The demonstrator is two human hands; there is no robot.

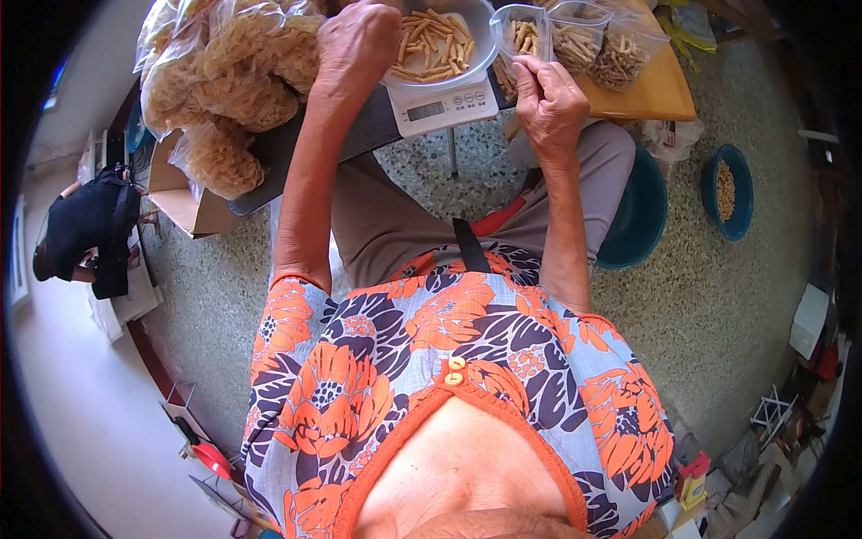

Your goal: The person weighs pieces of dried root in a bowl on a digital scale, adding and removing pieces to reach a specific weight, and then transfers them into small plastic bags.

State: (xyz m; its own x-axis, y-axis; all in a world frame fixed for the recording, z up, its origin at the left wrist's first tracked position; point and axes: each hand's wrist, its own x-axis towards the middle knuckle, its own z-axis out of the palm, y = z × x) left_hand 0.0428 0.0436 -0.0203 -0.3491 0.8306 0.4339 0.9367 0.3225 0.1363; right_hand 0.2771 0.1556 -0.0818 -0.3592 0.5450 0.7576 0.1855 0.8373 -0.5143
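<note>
My left hand is closed, its fingers curled at the left rim of a clear plastic bowl. Whatever it may hold is hidden. Short brown stick snacks lie in the bowl, which rests on a white digital kitchen scale. To the right of the scale, my right hand pinches the edge of a clear plastic bag between thumb and fingers. Similar sticks show inside that bag.
Filled bags of curly, pale brown food are heaped at left above a cardboard box. Bags of sticks sit on a wooden board. Teal basins stand on the floor at right. Another person bends at far left.
</note>
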